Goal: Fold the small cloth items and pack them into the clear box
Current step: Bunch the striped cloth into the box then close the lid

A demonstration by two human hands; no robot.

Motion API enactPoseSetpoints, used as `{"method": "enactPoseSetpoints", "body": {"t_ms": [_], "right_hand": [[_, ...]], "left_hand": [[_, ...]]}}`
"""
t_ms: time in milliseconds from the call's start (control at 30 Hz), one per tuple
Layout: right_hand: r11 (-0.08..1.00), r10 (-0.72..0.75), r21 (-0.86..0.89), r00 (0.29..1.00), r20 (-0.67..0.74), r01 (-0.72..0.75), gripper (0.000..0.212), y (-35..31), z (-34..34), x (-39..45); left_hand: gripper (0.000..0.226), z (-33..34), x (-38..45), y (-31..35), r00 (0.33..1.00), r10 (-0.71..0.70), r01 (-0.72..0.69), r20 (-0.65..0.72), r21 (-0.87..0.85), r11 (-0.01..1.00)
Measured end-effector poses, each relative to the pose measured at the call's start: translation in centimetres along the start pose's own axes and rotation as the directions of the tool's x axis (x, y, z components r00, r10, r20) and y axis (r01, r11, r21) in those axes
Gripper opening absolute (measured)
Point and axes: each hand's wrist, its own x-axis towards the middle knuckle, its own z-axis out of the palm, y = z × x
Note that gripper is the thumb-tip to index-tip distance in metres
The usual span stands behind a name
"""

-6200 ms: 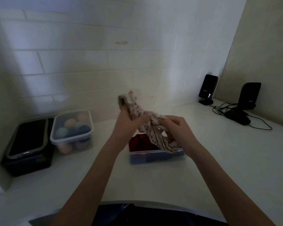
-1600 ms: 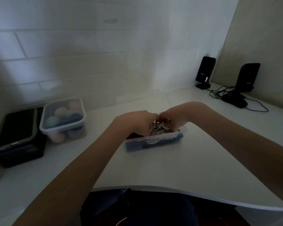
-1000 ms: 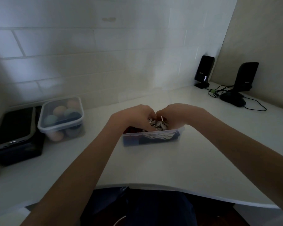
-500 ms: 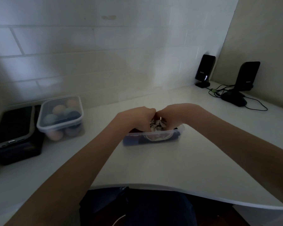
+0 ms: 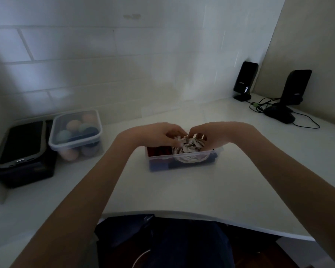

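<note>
A clear box [image 5: 184,159] sits on the white counter in front of me. Inside it lie a red cloth [image 5: 159,151] at the left, a dark blue cloth [image 5: 193,163] low along the front, and a white patterned cloth [image 5: 190,147] bunched on top at the right. My left hand [image 5: 159,133] and my right hand [image 5: 211,135] reach over the box's far side with fingers curled down onto the patterned cloth. Both hands pinch or press it; their fingertips are partly hidden in the folds.
A lidded clear tub of coloured balls [image 5: 76,132] stands at the left, next to a dark case [image 5: 22,151] by the wall. Two black speakers [image 5: 245,80] [image 5: 295,88] and cables [image 5: 267,107] occupy the back right corner. The counter's curved front edge [image 5: 182,213] runs close to my body.
Six seconds ago both hands held the patterned cloth in the air above the box. It now lies in the box, and over the last second my fingers have spread slightly over it.
</note>
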Motion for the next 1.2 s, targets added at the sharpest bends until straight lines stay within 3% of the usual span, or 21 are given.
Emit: {"method": "enactPoseSetpoints", "body": {"t_ms": [100,200,267,367,467,567,700,800,900,967,1033,1067,1100,1133,1200], "right_hand": [[0.999,-0.026,0.034,0.997,-0.076,0.029,0.052,0.2,0.0,-0.4],[0.997,-0.076,0.012,0.973,-0.216,0.081,0.051,-0.1,-0.2,-0.6],[0.995,-0.1,-0.018,0.967,-0.236,0.098,0.051,-0.5,-0.2,-0.5],[0.997,-0.066,-0.041,0.99,-0.123,0.061,0.049,-0.7,0.3,0.0],[0.998,-0.058,-0.008,0.998,-0.032,0.058,0.049,-0.6,0.5,0.3],[0.999,-0.035,-0.022,0.999,-0.029,0.034,0.049,-0.6,0.5,0.6],[1.0,0.003,0.026,0.986,-0.167,0.001,0.043,-0.2,1.4,0.8],[0.992,-0.01,0.119,0.957,-0.288,0.046,0.042,0.5,2.1,0.2],[0.969,-0.013,0.221,0.912,-0.409,0.112,0.046,1.1,2.5,-0.6],[0.878,0.041,0.417,0.831,-0.554,0.235,0.038,1.5,3.0,-1.0],[0.745,0.248,0.583,0.676,-0.694,0.324,0.023,1.8,3.5,-0.8],[0.666,0.376,0.67,0.628,-0.682,0.329,0.022,1.8,3.8,-0.5],[0.558,0.472,0.768,0.641,-0.605,0.314,0.028,1.7,4.1,-0.2],[0.427,0.522,0.86,0.701,-0.486,0.278,0.038,1.5,4.5,0.3],[0.199,0.527,0.956,0.798,-0.292,0.218,0.053,0.8,5.3,1.0]], "left_hand": [[0.028,0.0,-1.1,0.1,0.97,0.091,-0.103,-0.224,-0.039,0.994],[0.02,0.6,-1.7,0.5,0.932,0.086,-0.073,-0.352,0.05,0.996],[0.023,1.1,-1.7,0.5,0.931,0.038,0.021,-0.362,0.156,0.988],[0.03,1.9,-1.2,0.1,0.94,-0.012,0.109,-0.341,0.267,0.957],[0.036,2.1,-0.5,-0.2,0.948,0.01,0.115,-0.317,0.374,0.92],[0.037,1.8,0.0,-0.5,0.958,0.018,0.113,-0.286,0.434,0.894],[0.034,1.4,0.3,-1.3,0.966,-0.027,0.107,-0.259,0.303,0.947],[0.033,1.7,-0.6,-2.0,0.947,0.004,-0.026,-0.322,-0.066,0.997],[0.027,2.3,-1.3,-2.8,0.886,0.001,-0.189,-0.464,-0.36,0.914],[0.019,2.7,-1.4,-3.0,0.773,-0.092,-0.294,-0.627,-0.483,0.825],[0.023,3.0,-1.0,-2.8,0.602,-0.274,-0.399,-0.75,-0.58,0.71],[0.029,3.1,-0.7,-2.7,0.546,-0.382,-0.416,-0.745,-0.637,0.649],[0.036,3.2,-0.3,-2.6,0.532,-0.484,-0.404,-0.695,-0.711,0.576],[0.043,3.3,0.1,-2.7,0.554,-0.565,-0.376,-0.612,-0.789,0.485],[0.055,3.5,0.8,-2.8,0.638,-0.637,-0.313,-0.433,-0.901,0.299]]}}
